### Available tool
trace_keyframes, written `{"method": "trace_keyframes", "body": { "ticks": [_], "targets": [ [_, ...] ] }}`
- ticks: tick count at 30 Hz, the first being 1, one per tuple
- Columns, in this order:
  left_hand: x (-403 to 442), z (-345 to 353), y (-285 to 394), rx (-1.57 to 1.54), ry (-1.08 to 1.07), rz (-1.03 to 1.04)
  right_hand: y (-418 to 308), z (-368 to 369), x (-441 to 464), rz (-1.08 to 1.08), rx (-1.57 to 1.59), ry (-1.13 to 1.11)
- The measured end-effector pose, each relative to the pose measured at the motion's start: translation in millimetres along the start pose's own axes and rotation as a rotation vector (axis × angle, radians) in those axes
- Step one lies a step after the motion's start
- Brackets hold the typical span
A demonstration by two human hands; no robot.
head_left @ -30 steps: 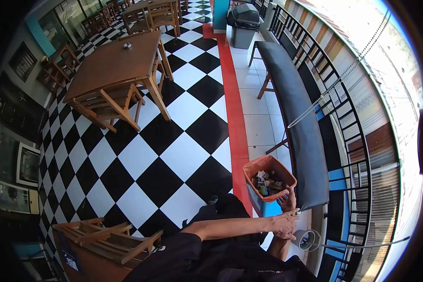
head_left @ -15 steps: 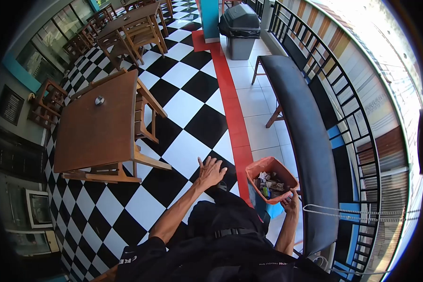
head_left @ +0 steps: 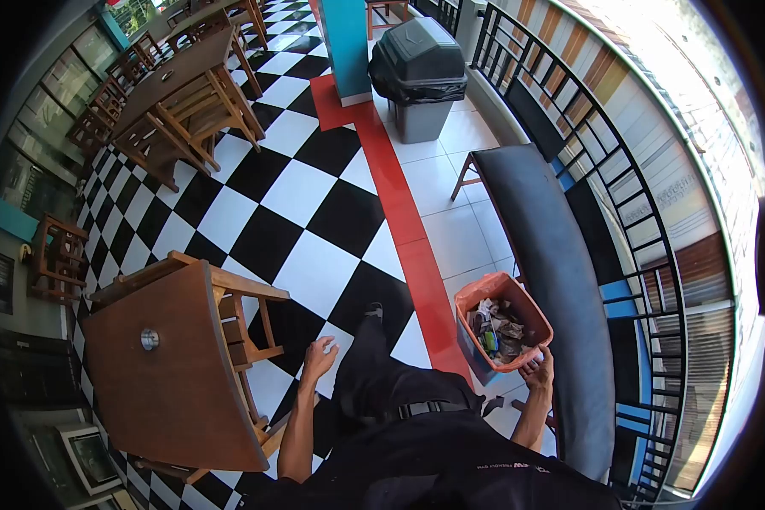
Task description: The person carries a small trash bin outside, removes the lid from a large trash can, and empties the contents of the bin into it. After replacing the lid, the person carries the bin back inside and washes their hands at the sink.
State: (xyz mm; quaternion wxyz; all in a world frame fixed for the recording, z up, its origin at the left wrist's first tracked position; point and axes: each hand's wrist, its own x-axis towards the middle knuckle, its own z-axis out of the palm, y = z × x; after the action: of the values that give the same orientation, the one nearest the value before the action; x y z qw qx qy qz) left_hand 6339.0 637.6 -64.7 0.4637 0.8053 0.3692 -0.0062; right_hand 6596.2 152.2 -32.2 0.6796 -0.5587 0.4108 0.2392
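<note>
The right hand [head_left: 535, 371] is gripping the bin [head_left: 476, 355] by its near rim, probably light, stiff-walled and best held there; the left hand [head_left: 320, 357] is hanging loosely open, left of it.

Right grip [head_left: 536, 371] on rubbish bin [head_left: 525, 309], bench [head_left: 561, 280] alongside

The floor [head_left: 310, 276] is laid with black and white squares; a red stripe [head_left: 399, 212] divides them from plain white tiles [head_left: 455, 234]. On it stand a wooden table [head_left: 170, 399] at 8 o'clock, carrying a small round metal dish [head_left: 150, 339], another table [head_left: 149, 98] between 10 and 11 o'clock, a large grey bin [head_left: 421, 119] just past 12 o'clock, and a dark padded bench [head_left: 531, 217] around 3 o'clock.
</note>
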Motion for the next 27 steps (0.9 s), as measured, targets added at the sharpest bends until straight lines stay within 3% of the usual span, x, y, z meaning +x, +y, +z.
{"method": "trace_keyframes", "body": {
  "ticks": [2,6,10,13,19,24,27],
  "targets": [
    [83.1,-34.7,56.4,-0.049,-0.038,-0.004,-22.0,37.7,15.2,-0.036,0.028,0.001],
    [253.2,-77.3,196.2,0.131,-0.106,0.266,-47.7,96.3,13.0,-0.061,0.094,0.067],
    [415.3,-70.5,330.7,0.132,-0.17,0.52,-70.7,155.2,13.3,-0.046,0.196,0.132],
    [526.2,-40.0,399.4,0.157,-0.247,0.529,-85.7,186.8,34.0,-0.044,0.256,0.157],
    [705.4,16.4,467.3,0.231,-0.343,0.488,-96.0,235.7,50.3,0.046,0.364,0.315],
    [844.8,43.1,513.6,0.242,-0.199,0.546,-113.1,276.0,20.7,0.055,0.613,0.413],
    [926.7,55.1,545.6,0.401,-0.112,0.584,-127.1,302.1,6.0,0.03,0.774,0.514]
  ]
}}
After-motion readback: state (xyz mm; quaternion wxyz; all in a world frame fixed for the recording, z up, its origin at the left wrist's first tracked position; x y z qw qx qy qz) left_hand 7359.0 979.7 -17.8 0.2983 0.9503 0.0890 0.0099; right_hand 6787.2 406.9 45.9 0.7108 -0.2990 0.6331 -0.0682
